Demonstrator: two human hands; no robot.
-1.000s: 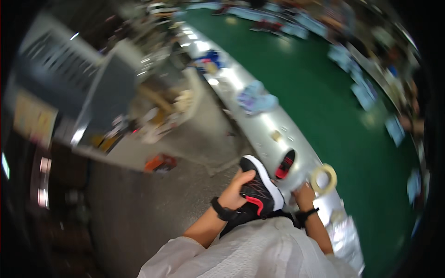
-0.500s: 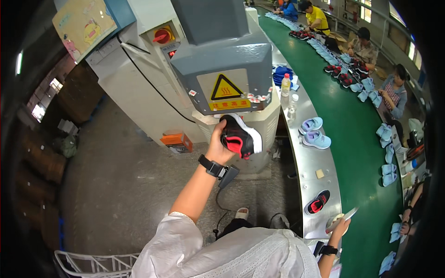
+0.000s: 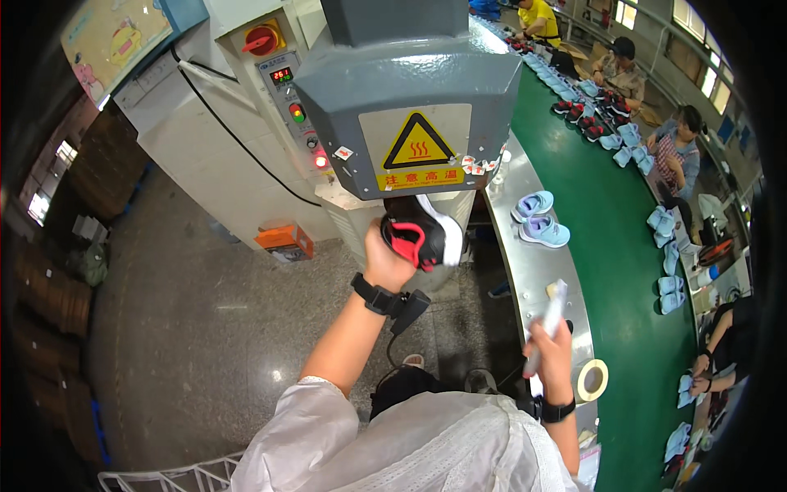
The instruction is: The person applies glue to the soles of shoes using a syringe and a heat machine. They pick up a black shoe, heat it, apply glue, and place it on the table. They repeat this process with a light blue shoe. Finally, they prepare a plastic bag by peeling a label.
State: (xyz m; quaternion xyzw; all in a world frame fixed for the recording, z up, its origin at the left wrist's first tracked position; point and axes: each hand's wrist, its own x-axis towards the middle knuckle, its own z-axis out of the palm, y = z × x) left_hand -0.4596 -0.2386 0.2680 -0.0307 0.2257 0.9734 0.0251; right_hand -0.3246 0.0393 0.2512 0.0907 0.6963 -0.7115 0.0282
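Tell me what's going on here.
A person's left hand holds a black sneaker with red lining and white sole, its toe end partly hidden at the lower edge of a grey machine hood; whether they touch isn't clear. The right hand grips a pale, slim, blurred object over a silver metal worktop, where a pair of pale blue sneakers sits.

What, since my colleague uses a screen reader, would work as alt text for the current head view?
The person's left hand holds a black-and-red shoe, partly hidden by a grey machine head bearing a heat-warning sign. The right hand grips a pale elongated object near a metal ledge where light-blue shoes stand beside a green belt.
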